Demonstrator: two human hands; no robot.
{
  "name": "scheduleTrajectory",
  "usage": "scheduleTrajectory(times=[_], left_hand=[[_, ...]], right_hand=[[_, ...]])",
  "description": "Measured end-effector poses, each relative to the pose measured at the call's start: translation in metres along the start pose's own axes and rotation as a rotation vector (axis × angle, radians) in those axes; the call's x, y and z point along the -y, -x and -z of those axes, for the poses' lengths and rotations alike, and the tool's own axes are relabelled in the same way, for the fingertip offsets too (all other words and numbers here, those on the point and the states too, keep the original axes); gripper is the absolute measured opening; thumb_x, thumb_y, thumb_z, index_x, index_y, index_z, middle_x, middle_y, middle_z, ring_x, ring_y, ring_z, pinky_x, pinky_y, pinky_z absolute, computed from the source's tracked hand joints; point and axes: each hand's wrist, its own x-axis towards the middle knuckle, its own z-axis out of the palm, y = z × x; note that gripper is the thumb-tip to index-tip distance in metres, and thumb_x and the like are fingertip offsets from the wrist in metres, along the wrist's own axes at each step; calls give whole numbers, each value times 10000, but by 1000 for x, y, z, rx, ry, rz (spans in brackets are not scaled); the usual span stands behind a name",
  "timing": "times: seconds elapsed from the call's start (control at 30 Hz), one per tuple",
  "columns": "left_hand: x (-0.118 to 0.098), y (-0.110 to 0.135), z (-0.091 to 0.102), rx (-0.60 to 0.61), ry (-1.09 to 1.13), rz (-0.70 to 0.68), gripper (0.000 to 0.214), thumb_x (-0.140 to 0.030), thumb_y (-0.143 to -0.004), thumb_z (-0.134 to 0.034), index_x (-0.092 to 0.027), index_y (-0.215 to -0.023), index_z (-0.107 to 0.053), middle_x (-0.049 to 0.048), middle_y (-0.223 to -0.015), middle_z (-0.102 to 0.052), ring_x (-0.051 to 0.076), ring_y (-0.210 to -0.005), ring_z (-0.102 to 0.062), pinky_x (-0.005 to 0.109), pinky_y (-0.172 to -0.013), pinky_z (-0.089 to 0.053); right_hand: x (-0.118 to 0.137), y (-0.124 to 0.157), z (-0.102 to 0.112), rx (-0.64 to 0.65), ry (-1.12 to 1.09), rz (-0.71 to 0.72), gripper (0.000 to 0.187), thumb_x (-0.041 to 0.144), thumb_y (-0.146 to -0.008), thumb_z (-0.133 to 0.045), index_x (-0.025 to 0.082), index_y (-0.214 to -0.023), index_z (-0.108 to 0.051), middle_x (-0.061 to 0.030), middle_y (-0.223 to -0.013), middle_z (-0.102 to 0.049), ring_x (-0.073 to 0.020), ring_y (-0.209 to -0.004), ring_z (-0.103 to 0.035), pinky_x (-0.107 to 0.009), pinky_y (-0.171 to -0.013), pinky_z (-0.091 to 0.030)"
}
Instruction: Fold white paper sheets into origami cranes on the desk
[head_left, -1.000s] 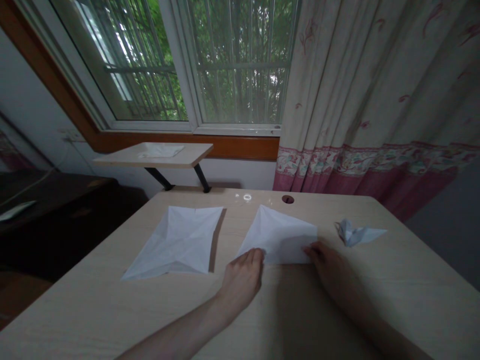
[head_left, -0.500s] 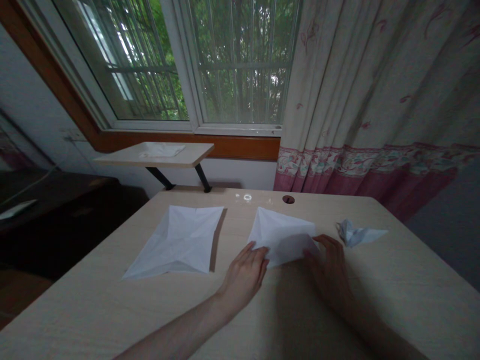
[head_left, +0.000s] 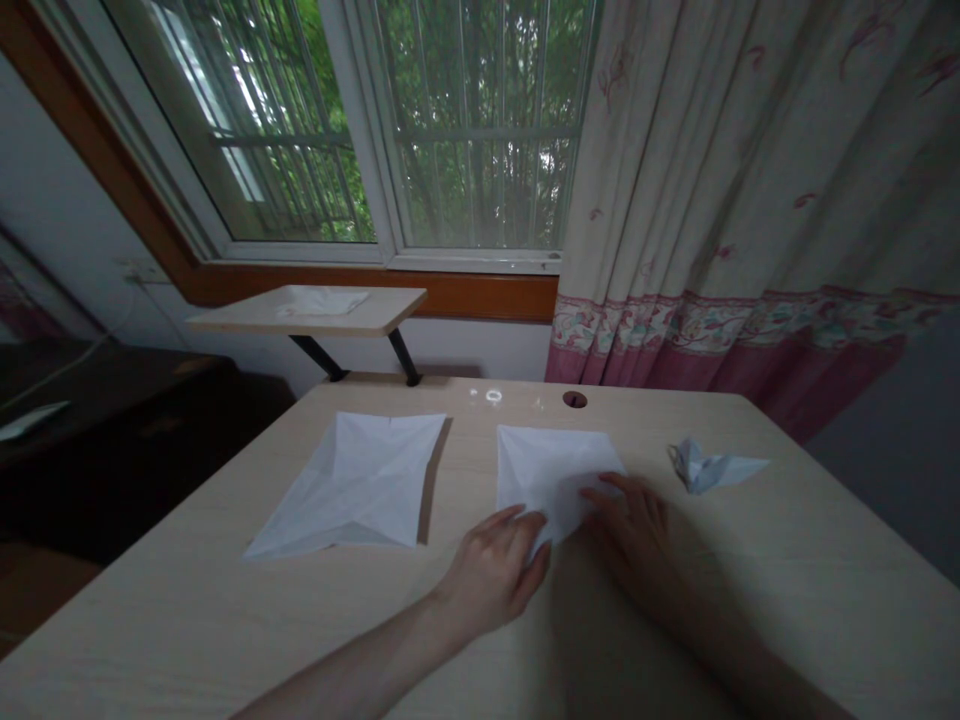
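Note:
In front of me a creased white sheet of paper [head_left: 551, 465] lies on the table, with its lower part in shadow. My left hand [head_left: 499, 570] grips its near left edge, fingers on top and thumb by the near side. The right edge is held by my right hand [head_left: 634, 520], whose fingers reach over the paper; its thumb is mostly hidden in shadow. Apart from both hands, a second creased white sheet [head_left: 367, 480] lies spread out to the left. A small folded paper piece [head_left: 709, 468], pointed like an origami bird, rests beyond my right hand.
The pale wooden table [head_left: 300, 630] has a round cable hole [head_left: 575, 400] near its back edge. A raised shelf [head_left: 262, 315] on black legs bears a crumpled white item [head_left: 322, 300] at the back left. Behind stand a barred window [head_left: 480, 130] and a patterned curtain [head_left: 712, 200].
The paper between my hands has turned, so its far edge now lies nearly level. My right hand has moved left along it, and my left hand has shifted slightly toward me.

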Motion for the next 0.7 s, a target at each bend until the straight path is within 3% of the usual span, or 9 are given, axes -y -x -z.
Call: scheduleTrajectory(times=[0.3,0.43,0.53,0.7], left_hand=[[1,3,-1,46,290,103,256,-139,-951,-460,-171,-1198,-517,62,-890,-732,174,-737,-729,273,-694,-615],[4,4,-6,85,294,97,275,-119,-955,-455,-184,-1216,-510,87,-1058,-716,195,-952,-710,311,-833,-600],[6,2,-8,125,189,131,310,-87,-913,-462,-180,-1204,-516,108,-1123,-695,243,-1066,-670,417,-934,-571],[8,-2,-9,215,104,186,461,-38,-834,-446,-139,-1284,-459,140,-1272,-641,258,-1209,-608,518,-1120,-428]], right_hand=[[-2,2,-5,46,-48,-43,310,274,-982,-443,244,-1275,-539,-135,-1308,-569,-316,-1217,-538,-521,-982,-469],[0,1,-3,61,-89,-43,301,282,-989,-439,232,-1264,-553,-144,-1341,-561,-315,-1244,-533,-532,-999,-472],[0,2,-2,99,-122,-46,311,288,-993,-456,228,-1287,-540,-144,-1392,-526,-308,-1285,-504,-534,-1040,-451],[0,2,-1,123,-144,-47,337,317,-993,-470,227,-1313,-526,-138,-1429,-499,-301,-1319,-481,-519,-1051,-456]])
